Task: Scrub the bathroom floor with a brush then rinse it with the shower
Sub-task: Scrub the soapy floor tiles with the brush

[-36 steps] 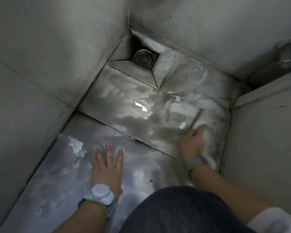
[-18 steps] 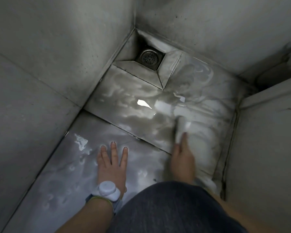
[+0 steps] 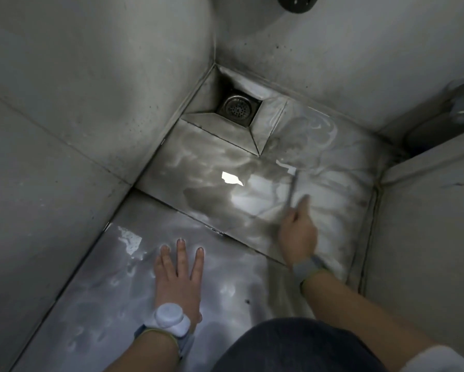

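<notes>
The wet grey tiled floor [image 3: 204, 170] is streaked with white soap foam, thickest on the right side. My right hand [image 3: 296, 233] grips the thin handle of a brush [image 3: 292, 183]. The handle points away from me and its pale head lies on the foamy tile, blurred by motion. My left hand [image 3: 177, 267] rests flat on the wet near tile with fingers straight and spread. A white device is strapped to my left wrist and a grey band to my right wrist.
A round metal drain [image 3: 236, 107] sits in a sunken square at the far corner. Grey walls close in on the left and back. A low ledge [image 3: 426, 200] rises on the right, with a fixture [image 3: 461, 106] behind it. My dark-clad knee [image 3: 300, 347] fills the bottom.
My right hand swung left across the foamy tile, then back right and forward with the brush. The view shifted upward. My left hand stayed planted on the floor.
</notes>
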### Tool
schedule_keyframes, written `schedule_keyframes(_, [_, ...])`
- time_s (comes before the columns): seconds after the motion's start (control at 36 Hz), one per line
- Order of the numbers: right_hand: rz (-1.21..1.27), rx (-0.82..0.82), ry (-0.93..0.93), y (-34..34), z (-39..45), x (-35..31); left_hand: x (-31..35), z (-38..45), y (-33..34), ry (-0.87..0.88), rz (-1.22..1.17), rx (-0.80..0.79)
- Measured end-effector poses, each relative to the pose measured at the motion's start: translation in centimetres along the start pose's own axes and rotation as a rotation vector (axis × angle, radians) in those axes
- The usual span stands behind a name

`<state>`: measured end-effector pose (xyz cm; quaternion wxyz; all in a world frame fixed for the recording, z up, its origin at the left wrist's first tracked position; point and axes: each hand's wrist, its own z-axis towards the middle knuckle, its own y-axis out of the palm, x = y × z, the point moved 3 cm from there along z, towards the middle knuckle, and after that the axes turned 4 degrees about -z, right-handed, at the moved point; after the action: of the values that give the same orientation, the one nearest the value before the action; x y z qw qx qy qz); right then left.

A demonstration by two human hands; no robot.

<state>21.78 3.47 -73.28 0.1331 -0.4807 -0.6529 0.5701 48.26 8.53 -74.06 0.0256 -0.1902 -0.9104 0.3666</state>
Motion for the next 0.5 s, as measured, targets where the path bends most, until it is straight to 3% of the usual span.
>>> schedule_keyframes(0.08, [-0.019,-0.258,-0.332,1.6,-0.7,-4.8,-0.1,-0.1,-0.1,0.003,-0.012,-0.011])
schedule_keyframes(0.14, [0.051,-0.216,-0.37,-0.1,0.7,-6.0,-0.1,-0.1,-0.3,0.001,-0.027,-0.014])
schedule_keyframes(0.22, [0.075,0.004,-0.201,-4.0,4.2,-2.8,-0.3,-0.1,-0.4,0.011,-0.052,-0.012])
schedule_keyframes(0.36, [0.06,0.136,0.293,-6.3,7.1,4.8,-0.7,-0.2,-0.2,0.027,-0.093,0.012])
schedule_keyframes(0.42, [0.037,0.094,0.202,-3.9,5.6,3.2,-0.6,-0.3,-0.3,0.018,-0.097,0.022])
schedule_keyframes(0.5, [0.098,-0.194,-0.18,-0.1,3.3,-2.2,0.0,-0.2,-0.5,0.003,-0.159,0.079])
